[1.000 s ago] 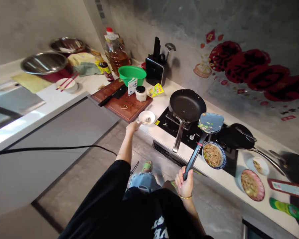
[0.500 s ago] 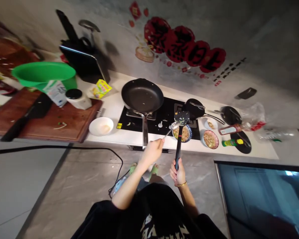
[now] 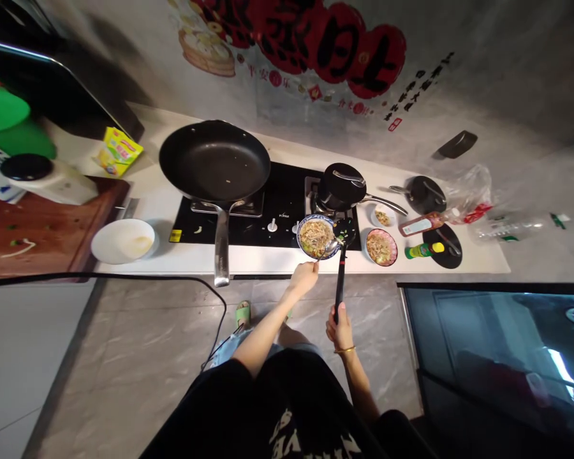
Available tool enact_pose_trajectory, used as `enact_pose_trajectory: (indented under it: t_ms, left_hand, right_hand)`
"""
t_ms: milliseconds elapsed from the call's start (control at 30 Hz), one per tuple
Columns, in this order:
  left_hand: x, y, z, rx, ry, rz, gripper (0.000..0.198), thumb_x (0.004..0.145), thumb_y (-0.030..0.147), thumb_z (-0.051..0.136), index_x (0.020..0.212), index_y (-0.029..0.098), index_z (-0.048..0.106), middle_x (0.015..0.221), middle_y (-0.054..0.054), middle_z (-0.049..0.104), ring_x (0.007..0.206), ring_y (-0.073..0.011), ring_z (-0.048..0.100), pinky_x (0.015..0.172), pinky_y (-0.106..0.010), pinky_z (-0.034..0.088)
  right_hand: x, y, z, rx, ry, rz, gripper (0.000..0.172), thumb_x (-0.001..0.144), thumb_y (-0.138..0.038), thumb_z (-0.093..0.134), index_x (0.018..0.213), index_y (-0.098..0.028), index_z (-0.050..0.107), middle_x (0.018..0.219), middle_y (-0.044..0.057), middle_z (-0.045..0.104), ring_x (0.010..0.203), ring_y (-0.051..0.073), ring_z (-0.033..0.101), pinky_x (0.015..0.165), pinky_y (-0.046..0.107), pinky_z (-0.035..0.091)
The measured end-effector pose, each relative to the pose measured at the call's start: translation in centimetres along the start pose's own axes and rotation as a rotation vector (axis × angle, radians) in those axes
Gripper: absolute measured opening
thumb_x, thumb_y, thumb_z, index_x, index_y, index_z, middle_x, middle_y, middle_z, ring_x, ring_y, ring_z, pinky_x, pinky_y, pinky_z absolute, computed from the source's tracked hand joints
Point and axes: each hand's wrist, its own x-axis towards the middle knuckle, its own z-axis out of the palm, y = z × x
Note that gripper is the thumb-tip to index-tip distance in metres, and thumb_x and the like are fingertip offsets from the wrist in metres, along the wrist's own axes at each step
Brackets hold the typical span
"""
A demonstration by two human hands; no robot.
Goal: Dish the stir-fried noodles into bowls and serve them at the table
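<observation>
My left hand is closed around the handle of a metal spoon. The spoon's bowl is against or just beside the head of a black spatula, which my right hand grips by its handle. Bits of food cling to the spatula's head. Both tools meet over the right rim of a blue-patterned bowl of fried rice or a similar chopped mix. Left of them, a large black frying pan rests on the stove, with a few crumbs inside.
A lidded black saucepan stands on the right burner of the black cooktop. Further right are a pink-rimmed bowl of food, a small bowl and bottles. On the left are a white bowl and a wooden cutting board.
The view has shifted, so the pan looks larger and further left. The spatula's head and the spoon have moved from above the bowl's back rim to its right side.
</observation>
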Motion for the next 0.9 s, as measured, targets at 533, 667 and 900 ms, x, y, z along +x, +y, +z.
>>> enact_pose_trajectory:
  t_ms: [533, 667, 900]
  left_hand:
    - [0.8, -0.7, 1.3, 0.003, 0.062, -0.089, 0.047, 0.098, 0.03, 0.029, 0.089, 0.012, 0.07, 0.094, -0.018, 0.073, 0.09, -0.0248, 0.067, 0.08, -0.03, 0.043]
    - [0.4, -0.5, 1.0, -0.096, 0.035, 0.019, 0.045, 0.098, 0.033, 0.032, 0.084, 0.015, 0.071, 0.088, -0.013, 0.073, 0.086, -0.0235, 0.067, 0.078, -0.03, 0.043]
    - [0.8, -1.1, -0.4, -0.01, 0.036, -0.05, 0.043, 0.097, 0.028, 0.032, 0.086, 0.012, 0.071, 0.093, -0.017, 0.072, 0.092, -0.0257, 0.067, 0.081, -0.031, 0.043]
  right_hand:
    - [0.3, -0.1, -1.3, -0.008, -0.058, 0.067, 0.057, 0.068, -0.079, 0.055, 0.072, -0.024, 0.041, 0.039, -0.015, 0.022, 0.029, 0.003, 0.012, 0.027, 0.014, 0.009]
    - [0.3, 0.0, -1.2, -0.003, -0.074, 0.066, 0.058, 0.068, -0.08, 0.054, 0.073, -0.024, 0.041, 0.039, -0.015, 0.022, 0.029, 0.003, 0.012, 0.026, 0.014, 0.009]
    - [0.1, -0.1, -1.3, -0.028, -0.039, 0.064, 0.059, 0.066, -0.081, 0.055, 0.073, -0.024, 0.04, 0.039, -0.015, 0.022, 0.029, 0.003, 0.013, 0.027, 0.014, 0.01]
